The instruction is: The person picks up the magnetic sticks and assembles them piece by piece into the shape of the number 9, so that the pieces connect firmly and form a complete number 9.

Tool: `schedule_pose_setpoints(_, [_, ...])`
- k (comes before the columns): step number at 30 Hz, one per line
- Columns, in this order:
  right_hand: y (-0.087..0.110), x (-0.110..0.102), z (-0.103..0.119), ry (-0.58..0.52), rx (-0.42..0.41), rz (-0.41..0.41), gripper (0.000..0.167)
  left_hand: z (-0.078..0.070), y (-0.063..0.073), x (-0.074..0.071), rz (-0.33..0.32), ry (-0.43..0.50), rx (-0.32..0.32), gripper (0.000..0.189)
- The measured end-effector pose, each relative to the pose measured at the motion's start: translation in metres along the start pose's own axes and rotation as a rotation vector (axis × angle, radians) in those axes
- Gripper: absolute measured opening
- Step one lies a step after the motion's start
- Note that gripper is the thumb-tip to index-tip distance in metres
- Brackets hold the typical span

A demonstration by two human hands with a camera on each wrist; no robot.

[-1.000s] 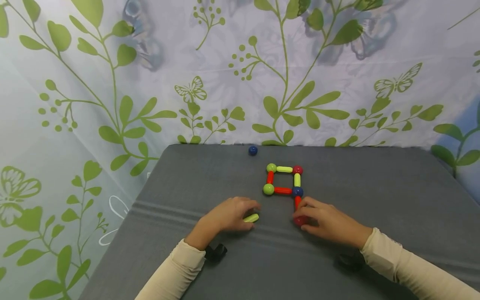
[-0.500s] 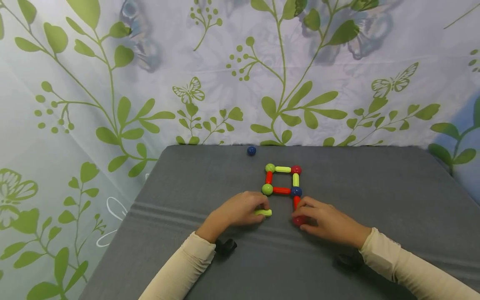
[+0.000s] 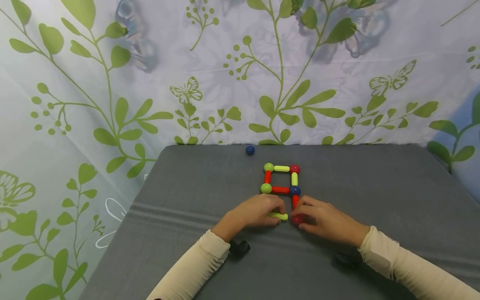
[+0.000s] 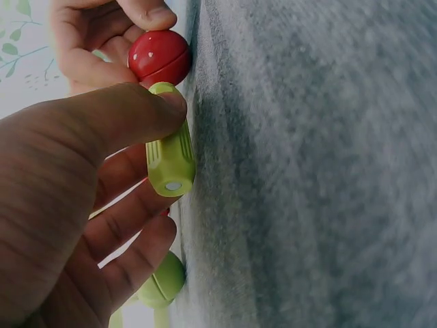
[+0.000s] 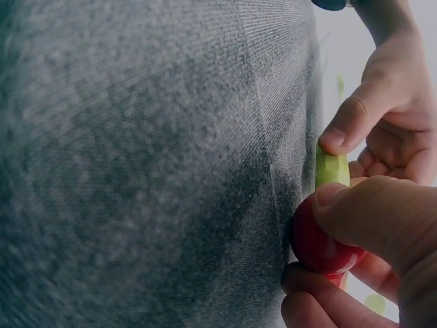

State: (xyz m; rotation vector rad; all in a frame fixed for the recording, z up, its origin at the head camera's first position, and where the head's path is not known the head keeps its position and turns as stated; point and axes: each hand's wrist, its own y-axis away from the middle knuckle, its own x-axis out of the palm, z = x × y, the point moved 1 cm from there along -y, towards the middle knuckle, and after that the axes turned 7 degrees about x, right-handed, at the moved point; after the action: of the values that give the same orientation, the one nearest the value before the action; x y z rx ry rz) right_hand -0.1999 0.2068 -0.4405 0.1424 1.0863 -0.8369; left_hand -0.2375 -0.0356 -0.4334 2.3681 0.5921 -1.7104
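Note:
My left hand [image 3: 258, 210] pinches a yellow-green magnetic rod [image 4: 169, 160] between thumb and fingers, a pale metal disc showing at its near end. The rod's far end is right at a red ball [image 5: 328, 236], which my right hand [image 3: 326, 218] holds between thumb and fingers. From that ball a red rod [image 3: 295, 201] runs up to a dark blue ball [image 3: 295, 190]. The blue ball is a corner of a square of rods and balls, with green balls [image 3: 268, 167] at the left corners and another red ball [image 3: 295, 169] at the far right.
A loose dark blue ball [image 3: 250, 150] lies near the far edge of the grey cloth-covered table [image 3: 375, 183]. Behind it hangs a leaf-patterned curtain [image 3: 225, 83]. Black wrist-worn devices [image 3: 239, 248] sit under the wrists.
My left hand has carried the yellow-green rod rightward, up to the red ball. My right hand has stayed on the red ball, and the square has kept its place.

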Motion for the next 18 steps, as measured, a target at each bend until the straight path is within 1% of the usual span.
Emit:
schedule_pose_setpoints(9, [-0.003,0.002,0.0,0.008,0.019,0.01,0.041,-0.004,-0.004,0.001,0.003,-0.009,0.016,0.016])
schedule_pose_setpoints(14, [-0.004,0.003,-0.001,0.02,0.01,0.002,0.042,-0.006,-0.002,-0.003,0.001,-0.019,0.006,0.016])
schedule_pose_setpoints(16, [-0.004,0.003,-0.001,0.024,0.003,-0.002,0.042,-0.003,-0.001,-0.005,0.0,-0.002,0.0,0.016])
schedule_pose_setpoints(18, [-0.004,0.004,-0.001,0.025,-0.003,-0.006,0.042,0.003,0.001,-0.009,-0.014,0.025,-0.013,0.016])
